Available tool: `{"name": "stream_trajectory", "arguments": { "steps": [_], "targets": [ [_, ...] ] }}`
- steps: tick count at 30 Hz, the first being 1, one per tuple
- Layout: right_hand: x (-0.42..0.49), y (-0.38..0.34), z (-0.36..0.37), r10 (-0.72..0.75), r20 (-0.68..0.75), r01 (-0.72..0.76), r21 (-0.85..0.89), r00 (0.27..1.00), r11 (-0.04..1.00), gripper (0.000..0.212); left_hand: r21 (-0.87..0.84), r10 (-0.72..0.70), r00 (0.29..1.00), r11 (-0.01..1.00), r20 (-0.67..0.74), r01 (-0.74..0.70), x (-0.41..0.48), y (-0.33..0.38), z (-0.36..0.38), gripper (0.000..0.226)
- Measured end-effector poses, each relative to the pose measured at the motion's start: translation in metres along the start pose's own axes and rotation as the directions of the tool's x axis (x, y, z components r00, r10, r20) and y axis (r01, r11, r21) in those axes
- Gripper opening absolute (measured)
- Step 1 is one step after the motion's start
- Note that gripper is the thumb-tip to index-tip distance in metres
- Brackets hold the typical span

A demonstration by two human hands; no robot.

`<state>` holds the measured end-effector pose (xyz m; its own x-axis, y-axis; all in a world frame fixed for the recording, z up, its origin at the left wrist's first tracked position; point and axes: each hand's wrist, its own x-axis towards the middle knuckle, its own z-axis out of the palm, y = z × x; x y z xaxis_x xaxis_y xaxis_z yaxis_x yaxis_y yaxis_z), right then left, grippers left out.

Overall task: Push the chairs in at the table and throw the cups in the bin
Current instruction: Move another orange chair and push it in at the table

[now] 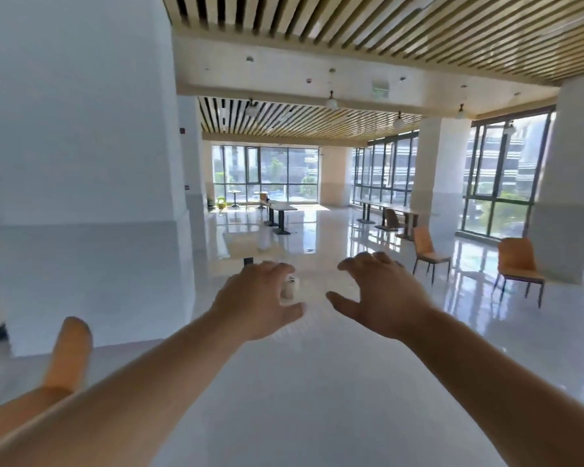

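Observation:
Both my arms stretch forward over a pale table (317, 382) that fills the lower middle. A small white cup (290, 287) stands near the table's far end. My left hand (260, 301) is right beside it on the left, fingers curled and apart, partly hiding it; whether it touches the cup is unclear. My right hand (381, 294) hovers to the right of the cup, fingers spread, holding nothing. An orange chair back (69, 352) stands at the table's left side, close to my left arm.
A large white pillar (81, 163) stands close on the left. Two orange chairs (427, 252) (520, 267) stand loose on the glossy floor at the right. Further tables (282, 208) and a long window-side table (388, 207) lie beyond. No bin is visible.

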<state>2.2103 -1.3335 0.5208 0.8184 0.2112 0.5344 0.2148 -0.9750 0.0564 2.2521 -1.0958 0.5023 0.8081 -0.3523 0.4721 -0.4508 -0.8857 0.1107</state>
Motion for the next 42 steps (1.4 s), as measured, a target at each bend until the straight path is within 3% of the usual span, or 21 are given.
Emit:
{"name": "stream_trajectory", "arguments": {
  "steps": [7, 12, 19, 25, 30, 34, 38, 42],
  "targets": [
    [0.183, -0.087, 0.153, -0.286, 0.032, 0.280, 0.117, 0.958, 0.953, 0.048, 0.090, -0.230, 0.971, 0.968, -0.071, 0.236, 0.062, -0.187, 0.039, 0.074],
    [0.304, -0.146, 0.246, -0.415, 0.083, 0.404, 0.125, 0.906, 0.906, 0.056, 0.096, -0.342, 0.940, 0.935, -0.020, 0.342, 0.117, -0.313, 0.078, 0.065],
    [0.461, -0.172, 0.331, -0.464, 0.051, 0.448, 0.190, 0.884, 0.874, 0.059, 0.153, -0.400, 0.916, 0.905, -0.017, 0.398, 0.224, -0.440, 0.104, 0.070],
    [0.585, -0.175, 0.432, -0.502, 0.028, 0.481, 0.247, 0.864, 0.841, 0.064, 0.203, -0.460, 0.888, 0.869, 0.002, 0.451, 0.302, -0.531, 0.170, 0.070],
    [0.701, -0.189, 0.537, -0.586, 0.003, 0.555, 0.318, 0.810, 0.769, 0.064, 0.207, -0.618, 0.786, 0.770, 0.010, 0.603, 0.358, -0.626, 0.225, 0.071],
    [0.786, -0.212, 0.618, -0.639, 0.048, 0.561, 0.433, 0.768, 0.706, 0.064, 0.199, -0.762, 0.647, 0.632, -0.015, 0.749, 0.396, -0.689, 0.251, 0.074],
    [0.849, -0.263, 0.688, -0.717, 0.098, 0.588, 0.501, 0.690, 0.635, 0.066, 0.207, -0.851, 0.525, 0.511, -0.015, 0.834, 0.418, -0.744, 0.276, 0.074],
    [0.892, -0.334, 0.735, -0.816, 0.049, 0.662, 0.557, 0.576, 0.501, 0.064, 0.216, -0.905, 0.423, 0.405, -0.040, 0.888, 0.421, -0.805, 0.294, 0.070]
  ]
}}
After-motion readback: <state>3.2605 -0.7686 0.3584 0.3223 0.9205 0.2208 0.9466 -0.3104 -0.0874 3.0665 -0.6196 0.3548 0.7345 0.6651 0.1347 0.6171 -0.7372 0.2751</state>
